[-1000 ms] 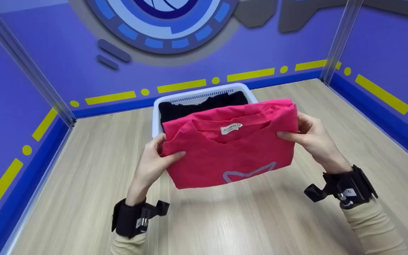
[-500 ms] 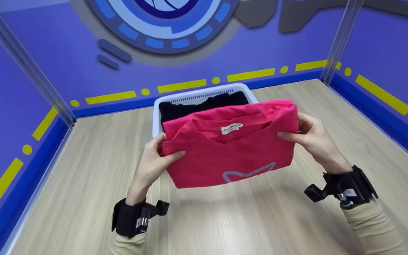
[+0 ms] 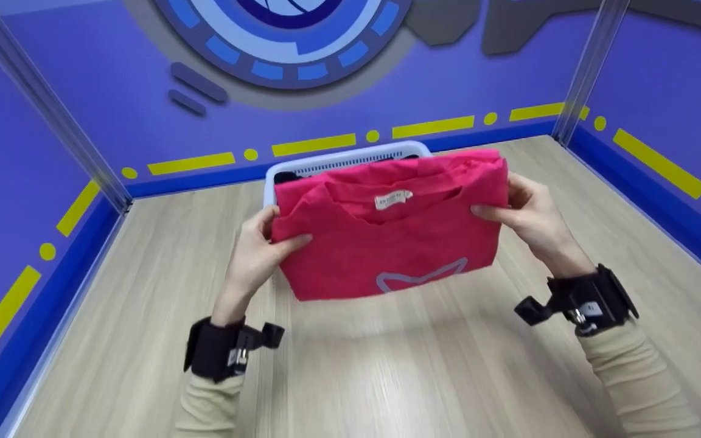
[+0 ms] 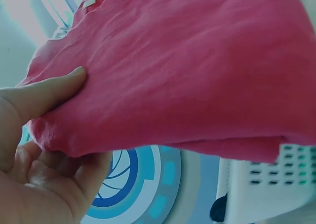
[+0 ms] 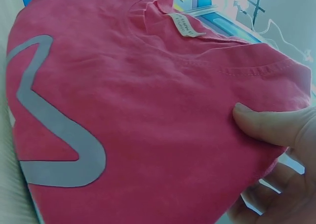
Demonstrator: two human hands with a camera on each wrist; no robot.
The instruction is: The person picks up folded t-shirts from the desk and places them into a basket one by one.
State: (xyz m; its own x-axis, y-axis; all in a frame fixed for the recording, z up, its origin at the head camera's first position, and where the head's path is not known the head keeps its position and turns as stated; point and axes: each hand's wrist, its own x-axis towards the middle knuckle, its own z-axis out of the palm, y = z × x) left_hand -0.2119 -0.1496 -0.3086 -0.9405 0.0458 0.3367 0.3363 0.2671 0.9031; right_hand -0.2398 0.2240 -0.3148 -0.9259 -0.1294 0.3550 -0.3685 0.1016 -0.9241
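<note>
A folded pink T-shirt (image 3: 387, 243) hangs between both hands above the table, its neckline up and a white label at the collar. Part of a grey printed outline shows low on its front. My left hand (image 3: 256, 249) pinches the shirt's left side, thumb in front and fingers behind. On the opposite side my right hand (image 3: 533, 219) grips it the same way, thumb on the front in the right wrist view. Behind the shirt stands a white plastic basket (image 3: 350, 159), partly hidden, with black cloth (image 3: 286, 177) inside.
The wood-grain table (image 3: 387, 377) spreads around and below the shirt. A blue-purple back wall (image 3: 101, 109) with yellow marks rises behind the basket. Side walls close in the left and right, joined at metal corner posts (image 3: 588, 73).
Over the last half second both hands have carried the shirt a little up and away, toward the basket. It now covers more of the basket and the black cloth.
</note>
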